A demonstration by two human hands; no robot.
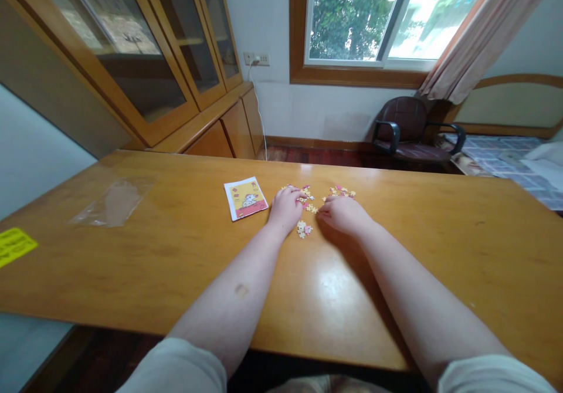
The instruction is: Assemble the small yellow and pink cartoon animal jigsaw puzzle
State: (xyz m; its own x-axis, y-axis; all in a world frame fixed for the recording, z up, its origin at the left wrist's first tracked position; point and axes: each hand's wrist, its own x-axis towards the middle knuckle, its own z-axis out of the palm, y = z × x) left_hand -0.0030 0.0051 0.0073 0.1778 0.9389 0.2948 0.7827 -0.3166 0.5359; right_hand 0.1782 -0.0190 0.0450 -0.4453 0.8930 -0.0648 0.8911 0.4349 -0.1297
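Observation:
Small jigsaw puzzle pieces (312,209) in yellow, pink and white lie scattered on the wooden table between my hands. My left hand (285,208) rests at the left of them, fingers reaching over several pieces. My right hand (345,212) is on the other side, its fingers bent down and together near the tabletop; what they hold, if anything, is hidden. A small cluster of pieces (303,229) lies nearer to me, and more pieces (342,191) lie just beyond my right hand. Left of my left hand is a picture card (246,198) with a white cartoon animal on yellow and red.
A clear plastic bag (115,202) lies flat on the table (185,270) at the left, with a yellow label (16,246) at the left edge. Beyond the table stand a glass-door cabinet (189,102), an armchair (404,126) and a bed (510,155).

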